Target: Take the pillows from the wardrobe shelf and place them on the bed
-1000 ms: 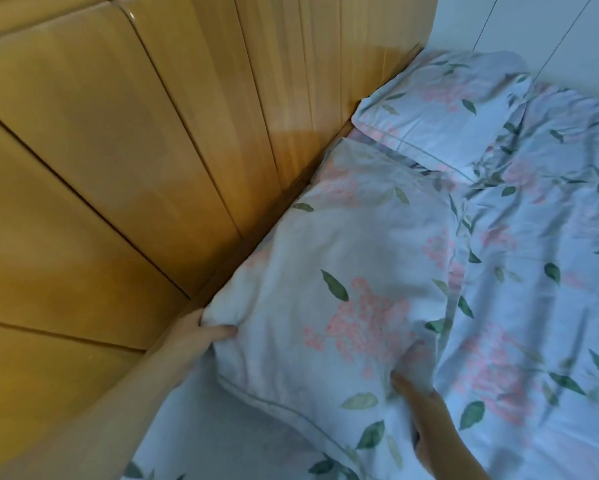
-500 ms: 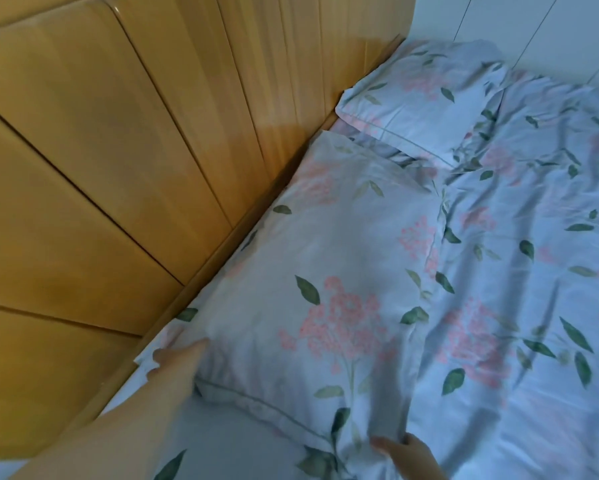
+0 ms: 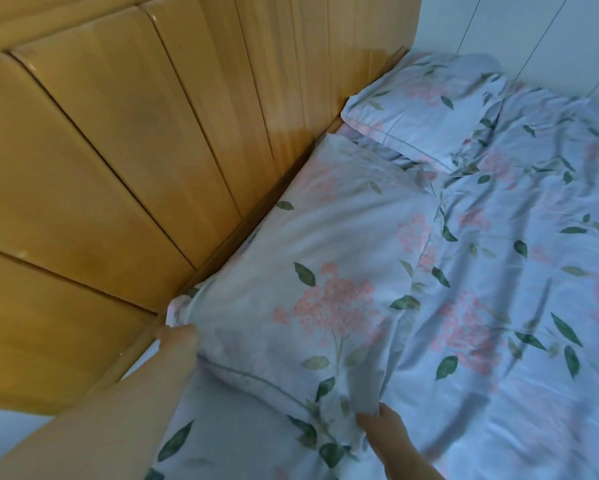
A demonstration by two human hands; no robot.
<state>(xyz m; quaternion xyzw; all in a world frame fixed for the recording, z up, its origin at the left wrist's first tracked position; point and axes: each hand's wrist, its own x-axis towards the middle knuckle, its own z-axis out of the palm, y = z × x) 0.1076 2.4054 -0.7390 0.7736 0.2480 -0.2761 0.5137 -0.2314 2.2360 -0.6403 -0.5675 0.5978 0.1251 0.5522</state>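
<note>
A floral pillow [image 3: 325, 258], pale blue with pink flowers and green leaves, lies flat on the bed [image 3: 519, 306] along the wooden headboard. My left hand [image 3: 178, 337] grips its near left corner by the headboard. My right hand [image 3: 383, 427] pinches its near right corner between the fingers. A second pillow [image 3: 426, 109] in the same print lies farther along the headboard, just beyond the first.
The slatted wooden headboard [image 3: 135, 168] runs along the left side. A rumpled floral duvet [image 3: 533, 358] covers the bed to the right. White wall panels [image 3: 519, 32] rise behind the far pillow.
The near pillow has come down flat on the bed against the headboard. Both hands slid to its near corners and keep hold of them.
</note>
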